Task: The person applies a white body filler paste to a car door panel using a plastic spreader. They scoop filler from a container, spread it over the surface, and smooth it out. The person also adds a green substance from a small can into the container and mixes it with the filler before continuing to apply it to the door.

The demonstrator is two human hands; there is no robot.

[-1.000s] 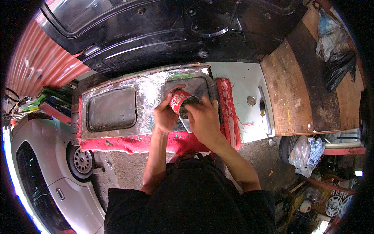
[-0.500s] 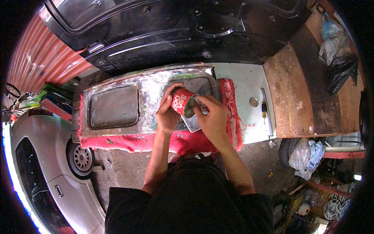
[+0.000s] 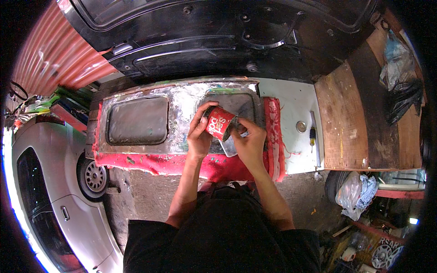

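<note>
My left hand (image 3: 199, 136) is wrapped round a red tin can (image 3: 219, 123) with white lettering, tilted so that its open end points to the right. At that open end, my right hand (image 3: 250, 139) has its thumb and fingers pinched together by the rim; whatever they hold is hidden. A pale flat piece (image 3: 228, 148) shows below the can, between the hands. Both hands are above a paint-smeared panel (image 3: 180, 111) with two dark recessed rectangles, edged by red cloth (image 3: 141, 164).
To the right, a white surface (image 3: 291, 100) bears a round metal lid (image 3: 301, 126), a screwdriver (image 3: 312, 136) and a long metal bar (image 3: 318, 152). Wooden boards (image 3: 341, 118) lie beyond. A black vehicle panel (image 3: 205, 41) spans the far side; a silver car (image 3: 77, 214) stands left.
The can has turned, so less of its open end shows. My right hand has shifted slightly at the rim, its fingers drawn in closer. The whole view has moved a little.
</note>
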